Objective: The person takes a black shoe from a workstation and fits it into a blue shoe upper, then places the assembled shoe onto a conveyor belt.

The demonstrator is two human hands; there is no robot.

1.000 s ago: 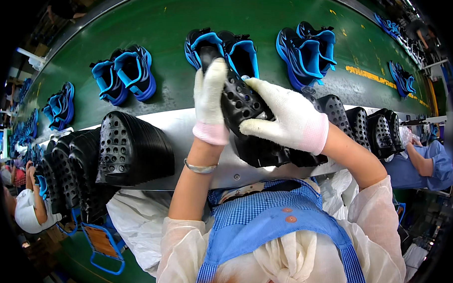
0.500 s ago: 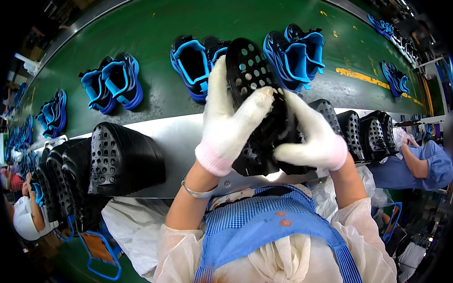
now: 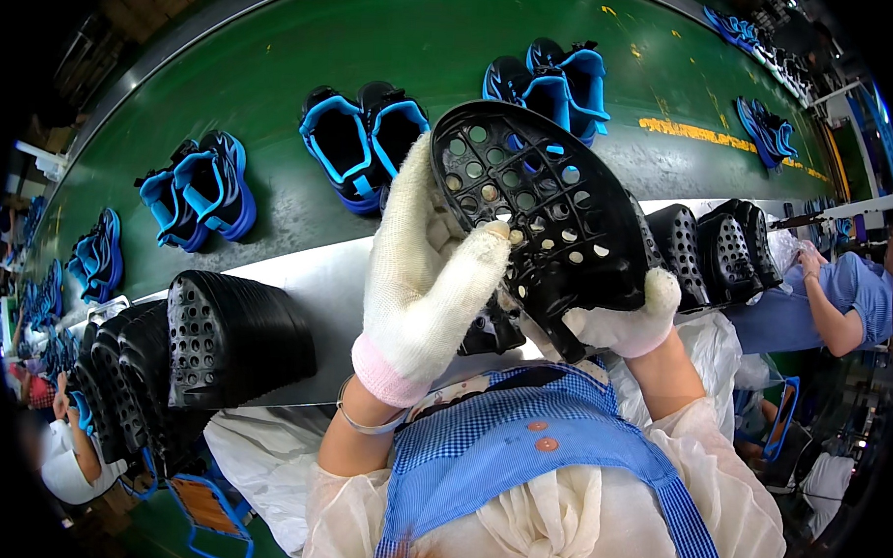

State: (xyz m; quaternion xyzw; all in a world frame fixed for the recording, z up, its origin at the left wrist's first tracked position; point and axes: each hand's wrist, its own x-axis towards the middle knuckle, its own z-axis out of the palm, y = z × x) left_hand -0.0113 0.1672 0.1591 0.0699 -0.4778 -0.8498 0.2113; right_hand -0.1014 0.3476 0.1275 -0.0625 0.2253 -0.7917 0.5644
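The left hand (image 3: pixel 421 293), in a white knit glove with a pink cuff, grips the left edge of a black perforated shoe-form shell (image 3: pixel 559 283), thumb across the near face. The shell stands tilted between the two hands, open lattice side toward the wearer. The right hand (image 3: pixel 632 325), likewise gloved, lies at its lower right edge, partly hidden; whether its fingers are closed cannot be told. Left of the left hand, nested shells (image 3: pixel 248 336) form a stack on a metal ledge (image 3: pixel 333 285). Right of the right hand, further perforated shells (image 3: pixel 679 253) stand in a row. Just beyond the left hand, a pair of black-and-blue sneakers (image 3: pixel 363 143) rests on the green worktop (image 3: pixel 406 32); another pair (image 3: pixel 209 192) lies farther left. A blue apron (image 3: pixel 550 420) is nearer the wearer, below both hands.
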